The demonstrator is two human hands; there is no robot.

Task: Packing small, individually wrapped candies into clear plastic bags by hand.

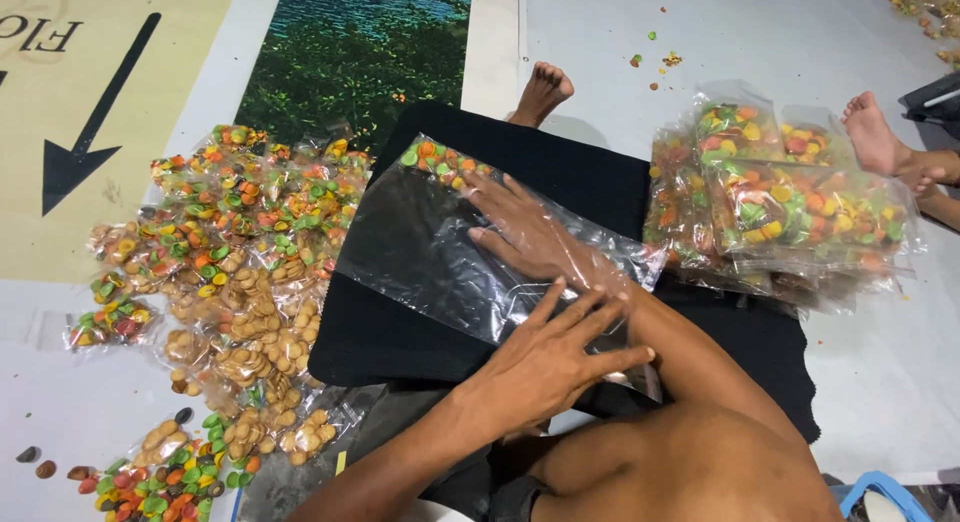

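A large clear plastic bag (420, 252) lies across a black cloth (590, 177) over my lap. My right hand (520, 232) is inside the bag, fingers spread flat and reaching toward a small packet of orange and green snacks (445, 162) at the bag's far end. My left hand (545, 357) rests on top of the bag's near, open end with its fingers splayed, pinning the plastic against my right forearm.
A heap of small snack packets (240, 252), colourful and tan, covers the floor at the left. Stacked filled bags (790, 207) lie at the right, beside another person's foot (875, 132). My own foot (542, 90) sticks out past the cloth. Loose snacks (150, 482) lie near left.
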